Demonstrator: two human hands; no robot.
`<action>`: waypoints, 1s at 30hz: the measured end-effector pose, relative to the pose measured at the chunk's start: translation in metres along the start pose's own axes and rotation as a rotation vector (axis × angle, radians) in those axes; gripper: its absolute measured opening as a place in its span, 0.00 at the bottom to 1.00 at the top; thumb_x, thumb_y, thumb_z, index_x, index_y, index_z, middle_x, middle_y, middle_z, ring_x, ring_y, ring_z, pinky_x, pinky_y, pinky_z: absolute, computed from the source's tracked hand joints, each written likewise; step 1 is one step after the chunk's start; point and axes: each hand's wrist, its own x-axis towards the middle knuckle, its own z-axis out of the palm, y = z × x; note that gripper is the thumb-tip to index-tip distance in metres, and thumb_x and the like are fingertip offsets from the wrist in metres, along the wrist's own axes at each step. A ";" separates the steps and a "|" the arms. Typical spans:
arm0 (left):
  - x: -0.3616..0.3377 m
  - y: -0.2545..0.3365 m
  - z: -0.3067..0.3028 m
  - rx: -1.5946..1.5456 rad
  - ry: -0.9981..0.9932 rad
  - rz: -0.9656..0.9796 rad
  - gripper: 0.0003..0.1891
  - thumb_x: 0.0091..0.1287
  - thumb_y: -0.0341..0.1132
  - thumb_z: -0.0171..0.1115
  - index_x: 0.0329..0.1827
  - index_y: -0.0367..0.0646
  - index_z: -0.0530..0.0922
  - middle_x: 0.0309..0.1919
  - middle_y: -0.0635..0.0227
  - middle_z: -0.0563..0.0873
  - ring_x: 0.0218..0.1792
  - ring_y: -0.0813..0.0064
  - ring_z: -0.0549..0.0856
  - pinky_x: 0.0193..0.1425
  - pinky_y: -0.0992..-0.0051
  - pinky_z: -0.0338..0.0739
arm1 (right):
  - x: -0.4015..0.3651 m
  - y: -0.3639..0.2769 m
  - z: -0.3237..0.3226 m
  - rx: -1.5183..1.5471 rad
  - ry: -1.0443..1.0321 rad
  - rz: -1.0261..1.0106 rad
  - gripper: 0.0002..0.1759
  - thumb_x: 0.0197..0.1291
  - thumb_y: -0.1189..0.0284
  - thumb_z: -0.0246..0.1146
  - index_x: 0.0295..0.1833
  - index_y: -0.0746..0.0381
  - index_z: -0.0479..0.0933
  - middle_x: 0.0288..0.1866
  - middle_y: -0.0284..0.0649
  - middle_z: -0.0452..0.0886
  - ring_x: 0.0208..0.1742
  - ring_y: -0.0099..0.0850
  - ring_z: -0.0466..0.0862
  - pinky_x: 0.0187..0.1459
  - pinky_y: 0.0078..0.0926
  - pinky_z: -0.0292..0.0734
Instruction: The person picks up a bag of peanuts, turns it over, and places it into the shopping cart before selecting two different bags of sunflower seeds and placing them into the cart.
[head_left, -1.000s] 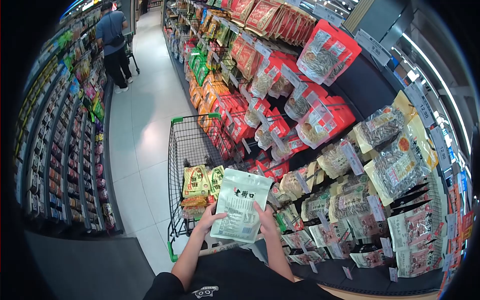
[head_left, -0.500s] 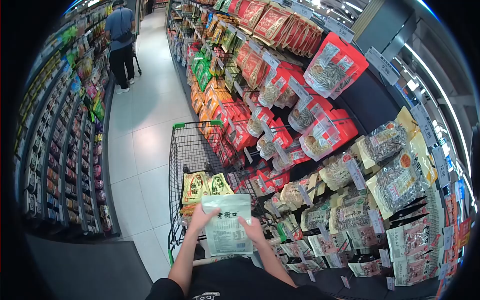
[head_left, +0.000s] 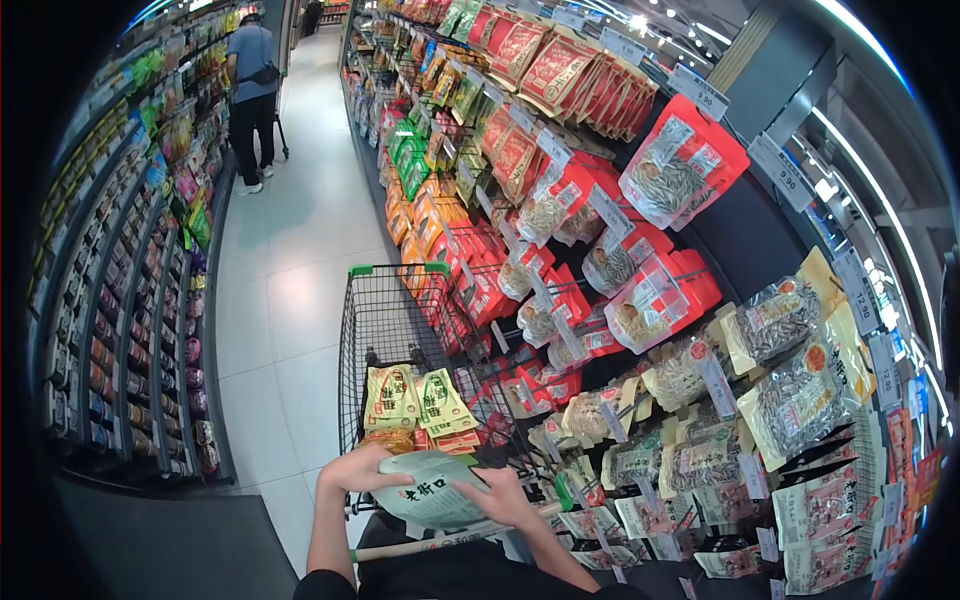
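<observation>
Between my two hands is a pale green snack bag (head_left: 428, 500) with dark brush lettering, tilted so that it appears foreshortened. My left hand (head_left: 358, 470) grips its left edge, the fingers partly hidden behind it. At the opposite edge my right hand (head_left: 503, 498) is closed on the bag, thumb on the near face. Just beyond lies the wire shopping cart (head_left: 395, 268) with green corners. Inside it are yellow packets (head_left: 392, 395), an orange package (head_left: 388, 440) and some red-and-yellow packs (head_left: 458, 441). The cart's handle (head_left: 400, 549) runs below the bag.
Hanging bags of seeds (head_left: 795, 410) and red pouches (head_left: 685, 165) fill the rack on the right. Shelves of small jars (head_left: 120, 370) line the left side. Farther up the tiled aisle (head_left: 300, 230) a person (head_left: 252, 100) stands by another cart.
The bag has tipped from nearly upright to a flatter angle and dropped lower, closer to the cart handle. Both hands went down with it. More of the cart's contents shows.
</observation>
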 end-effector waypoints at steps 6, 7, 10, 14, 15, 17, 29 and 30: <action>-0.003 0.040 -0.009 0.201 0.234 -0.129 0.12 0.65 0.40 0.67 0.29 0.40 0.85 0.20 0.58 0.84 0.22 0.64 0.84 0.31 0.68 0.78 | 0.038 0.117 0.018 0.022 0.293 -0.017 0.17 0.58 0.66 0.71 0.49 0.65 0.82 0.44 0.50 0.86 0.44 0.36 0.87 0.49 0.29 0.79; -0.003 0.035 -0.012 0.190 0.319 -0.174 0.12 0.65 0.40 0.67 0.28 0.41 0.85 0.19 0.59 0.84 0.21 0.64 0.84 0.31 0.68 0.78 | 0.041 0.143 0.024 -0.113 0.414 -0.052 0.18 0.58 0.64 0.71 0.49 0.65 0.82 0.46 0.50 0.86 0.46 0.38 0.87 0.51 0.30 0.79; 0.005 0.021 -0.028 0.366 0.501 -0.165 0.11 0.66 0.38 0.64 0.30 0.40 0.84 0.19 0.57 0.83 0.22 0.58 0.85 0.29 0.63 0.77 | 0.007 0.219 0.060 -0.359 0.064 0.201 0.28 0.60 0.50 0.67 0.56 0.60 0.80 0.45 0.49 0.86 0.47 0.51 0.86 0.53 0.45 0.79; 0.048 -0.048 -0.031 0.792 0.512 -0.103 0.09 0.67 0.36 0.59 0.34 0.40 0.83 0.22 0.54 0.84 0.25 0.50 0.84 0.31 0.57 0.78 | 0.005 0.193 0.067 -0.594 -0.160 0.507 0.26 0.61 0.43 0.61 0.43 0.55 0.86 0.35 0.51 0.86 0.40 0.49 0.87 0.42 0.45 0.82; 0.060 -0.072 -0.029 0.863 0.484 -0.078 0.09 0.67 0.35 0.58 0.34 0.41 0.83 0.24 0.53 0.84 0.25 0.49 0.84 0.32 0.56 0.78 | 0.006 0.187 0.064 -0.607 -0.148 0.426 0.26 0.63 0.43 0.58 0.40 0.55 0.86 0.30 0.52 0.85 0.34 0.50 0.87 0.38 0.47 0.81; 0.093 -0.127 -0.028 0.816 0.607 -0.090 0.09 0.65 0.35 0.57 0.33 0.41 0.82 0.27 0.52 0.85 0.27 0.48 0.84 0.35 0.54 0.79 | 0.012 0.195 0.061 -0.608 -0.272 0.347 0.29 0.66 0.43 0.53 0.41 0.56 0.86 0.31 0.52 0.85 0.36 0.51 0.87 0.40 0.48 0.81; 0.292 -0.272 0.013 0.779 0.296 -0.116 0.12 0.66 0.36 0.56 0.46 0.51 0.86 0.29 0.52 0.87 0.31 0.49 0.86 0.37 0.53 0.80 | 0.026 0.207 0.050 -0.545 -0.484 0.195 0.31 0.69 0.44 0.50 0.41 0.64 0.79 0.31 0.51 0.84 0.38 0.51 0.84 0.44 0.49 0.77; 0.305 -0.271 0.021 0.759 0.284 -0.181 0.13 0.66 0.36 0.55 0.48 0.51 0.86 0.32 0.51 0.87 0.34 0.49 0.86 0.40 0.53 0.80 | 0.029 0.206 0.048 -0.540 -0.493 0.200 0.31 0.69 0.44 0.50 0.41 0.64 0.79 0.32 0.51 0.84 0.38 0.51 0.84 0.44 0.48 0.77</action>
